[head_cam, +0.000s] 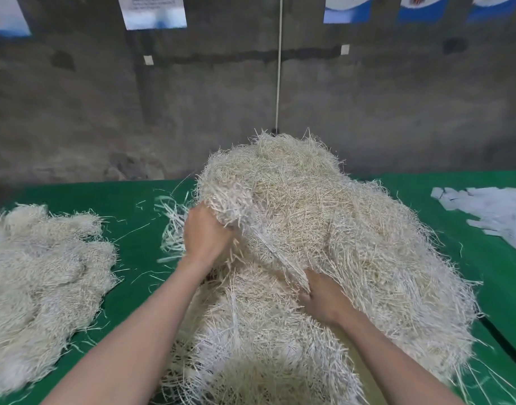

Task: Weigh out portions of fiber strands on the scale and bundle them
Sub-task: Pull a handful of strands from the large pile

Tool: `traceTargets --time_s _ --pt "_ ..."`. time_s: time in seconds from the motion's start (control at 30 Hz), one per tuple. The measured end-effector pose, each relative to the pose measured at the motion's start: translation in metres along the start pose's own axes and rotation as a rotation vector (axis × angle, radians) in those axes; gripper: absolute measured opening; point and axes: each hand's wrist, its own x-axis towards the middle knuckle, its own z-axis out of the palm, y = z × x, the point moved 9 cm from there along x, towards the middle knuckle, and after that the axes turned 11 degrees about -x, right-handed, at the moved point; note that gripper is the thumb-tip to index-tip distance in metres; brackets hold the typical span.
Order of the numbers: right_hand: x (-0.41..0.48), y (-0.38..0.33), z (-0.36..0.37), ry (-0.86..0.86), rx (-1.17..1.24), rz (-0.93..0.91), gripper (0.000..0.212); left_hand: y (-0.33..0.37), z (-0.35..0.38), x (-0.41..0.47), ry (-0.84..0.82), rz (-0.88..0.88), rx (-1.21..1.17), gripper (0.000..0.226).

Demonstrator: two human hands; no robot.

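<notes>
A big heap of pale cream fiber strands [324,223] fills the middle of the green table [134,200]. My left hand [205,235] grips a clump of strands at the heap's upper left side, lifted off the pile. A stretched band of strands runs from that clump down to my right hand [324,299], which pinches its lower end in the middle of the heap. Both forearms reach in from the bottom edge. No scale is in view.
A second, flatter pile of fiber strands [40,282] lies at the left of the table. White paper strips [490,211] lie at the far right. Loose strands are scattered on the green cloth. A grey wall [192,112] stands close behind the table.
</notes>
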Motion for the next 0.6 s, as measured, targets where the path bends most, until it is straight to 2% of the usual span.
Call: traceTargets --time_s 0.07,0.1,0.17,0.2,0.3,0.4,0.47,0.53,0.6 --pt "0.0 -0.005 0.003 -0.021 -0.028 -0.008 0.068 -0.01 -0.004 -0.005 0.102 -0.178 -0.394 0.016" --pt "0.0 -0.009 0.007 -0.046 -0.052 -0.019 0.067 -0.017 -0.004 -0.007 0.162 -0.322 -0.606 0.021" --pt "-0.002 -0.012 0.017 -0.097 -0.086 -0.037 0.067 -0.029 0.007 -0.019 0.205 -0.641 -0.879 0.063" --pt "-0.002 -0.012 0.019 -0.115 -0.088 -0.036 0.067 -0.029 0.012 -0.021 0.196 -0.706 -0.961 0.069" --pt "-0.003 -0.002 0.021 -0.149 -0.063 0.004 0.062 -0.014 0.011 -0.02 0.179 -0.735 -1.152 0.051" --pt "-0.005 0.006 0.024 -0.188 -0.075 0.035 0.054 -0.002 -0.002 -0.006 0.169 -0.65 -1.248 0.05" --pt "-0.006 -0.001 0.015 -0.186 0.09 0.056 0.076 0.007 -0.004 -0.002 0.127 -0.616 -1.232 0.045" --pt "-0.002 -0.026 -0.02 -0.027 0.264 0.0 0.101 0.011 0.001 -0.007 0.065 -0.623 -1.201 0.03" --pt "-0.001 -0.055 -0.055 0.121 0.32 -0.092 0.119 0.009 0.008 -0.012 -0.002 -0.638 -1.184 0.031"
